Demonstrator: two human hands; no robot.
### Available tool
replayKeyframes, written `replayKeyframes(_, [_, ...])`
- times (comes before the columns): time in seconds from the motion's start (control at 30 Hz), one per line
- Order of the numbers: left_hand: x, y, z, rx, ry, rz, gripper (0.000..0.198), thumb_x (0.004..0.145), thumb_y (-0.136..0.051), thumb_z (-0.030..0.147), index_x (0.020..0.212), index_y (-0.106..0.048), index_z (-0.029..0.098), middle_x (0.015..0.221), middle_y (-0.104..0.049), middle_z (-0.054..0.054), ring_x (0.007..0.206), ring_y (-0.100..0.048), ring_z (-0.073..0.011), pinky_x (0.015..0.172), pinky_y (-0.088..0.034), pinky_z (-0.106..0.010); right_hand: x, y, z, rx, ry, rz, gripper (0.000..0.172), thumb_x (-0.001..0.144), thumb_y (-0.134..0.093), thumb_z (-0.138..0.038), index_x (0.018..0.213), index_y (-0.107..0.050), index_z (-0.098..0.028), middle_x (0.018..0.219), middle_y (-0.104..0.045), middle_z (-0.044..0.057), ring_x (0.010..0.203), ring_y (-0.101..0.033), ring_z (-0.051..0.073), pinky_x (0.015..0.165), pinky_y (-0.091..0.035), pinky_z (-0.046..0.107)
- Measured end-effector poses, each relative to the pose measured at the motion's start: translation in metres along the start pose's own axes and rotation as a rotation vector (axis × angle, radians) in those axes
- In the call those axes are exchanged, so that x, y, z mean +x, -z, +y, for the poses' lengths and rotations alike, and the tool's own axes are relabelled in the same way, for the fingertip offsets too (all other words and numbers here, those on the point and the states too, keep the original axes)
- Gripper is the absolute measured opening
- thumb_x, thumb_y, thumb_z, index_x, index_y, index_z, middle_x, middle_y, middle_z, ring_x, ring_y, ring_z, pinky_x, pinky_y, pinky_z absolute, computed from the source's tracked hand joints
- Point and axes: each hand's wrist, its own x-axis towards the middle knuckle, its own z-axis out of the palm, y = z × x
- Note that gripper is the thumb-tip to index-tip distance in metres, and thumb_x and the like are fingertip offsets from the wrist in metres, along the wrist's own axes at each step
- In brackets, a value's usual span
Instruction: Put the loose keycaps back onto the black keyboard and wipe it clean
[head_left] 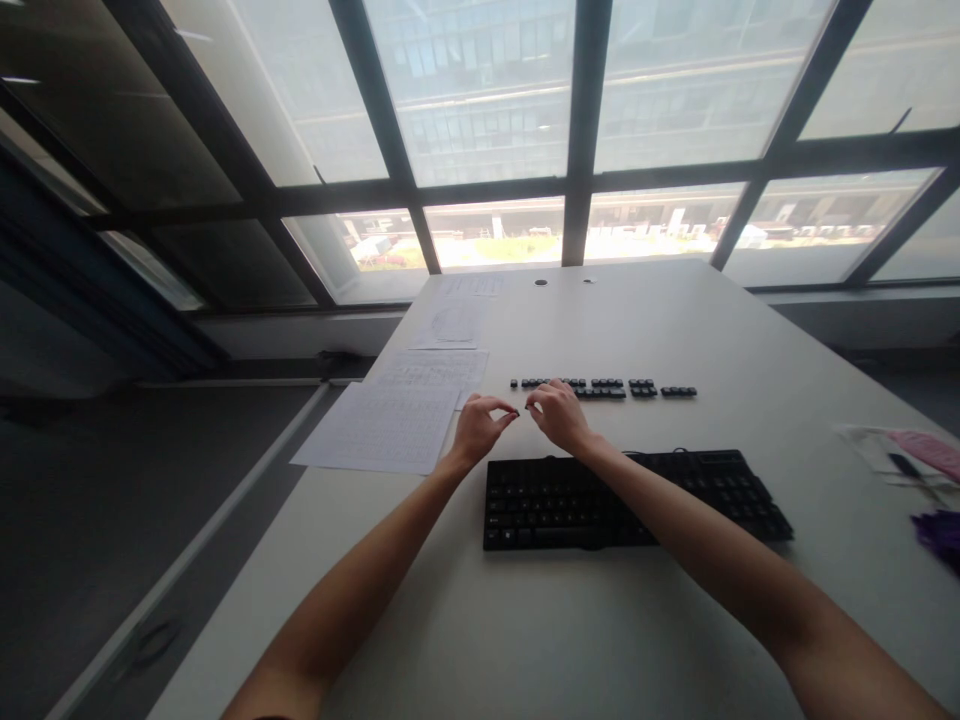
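Above the white table, just beyond the keyboard, my left hand (478, 428) pinches a small black keycap (516, 413) between thumb and finger. Close beside it, my right hand (556, 414) is also closed in a pinch, with a small dark keycap (528, 406) at its fingertips. The black keyboard (551, 505) lies nearer to me, partly covered by my right forearm. Behind my right hand, loose keycaps (609, 393) are lined up in short groups; some are hidden by the hand. One single keycap (514, 384) sits at the row's left end.
Printed sheets (390, 425) lie along the left edge of the white table (592, 630). At the right are a pink item (926, 450) and a purple item (937, 535). A dark round spot (541, 282) shows near the far edge, below large windows.
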Motion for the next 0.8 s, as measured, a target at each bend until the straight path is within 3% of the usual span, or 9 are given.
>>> replayKeyframes(0.13, [-0.049, 0.025, 0.022, -0.183, 0.005, -0.069, 0.007, 0.087, -0.078, 0.033, 0.085, -0.081, 0.027, 0.088, -0.081, -0.001, 0.085, -0.072, -0.0219, 0.088, -0.05, -0.039, -0.05, 0.007, -0.019, 0.362, 0.002, 0.069, 0.012, 0.089, -0.07, -0.012, 0.086, -0.076, -0.021, 0.087, -0.073, 0.004, 0.085, -0.064, 0.02, 0.083, -0.048, 0.033])
replayKeyframes(0.27, [-0.079, 0.03, 0.033, -0.23, 0.028, -0.124, 0.004, 0.085, -0.079, 0.027, 0.083, -0.081, 0.027, 0.089, -0.081, -0.001, 0.084, -0.071, -0.0211, 0.087, -0.049, -0.039, -0.086, 0.011, -0.033, 0.547, 0.007, 0.034, 0.013, 0.087, -0.07, -0.009, 0.085, -0.076, -0.021, 0.089, -0.074, 0.004, 0.086, -0.067, 0.02, 0.084, -0.051, 0.034])
replayKeyframes(0.8, [-0.09, 0.024, 0.035, -0.172, -0.063, -0.136, 0.009, 0.088, -0.075, 0.019, 0.086, -0.081, 0.026, 0.091, -0.08, -0.001, 0.085, -0.064, -0.0204, 0.082, -0.05, -0.036, -0.095, 0.005, -0.039, 0.509, 0.091, 0.008, 0.015, 0.09, -0.07, -0.007, 0.085, -0.075, -0.021, 0.091, -0.074, 0.004, 0.09, -0.066, 0.02, 0.087, -0.052, 0.033])
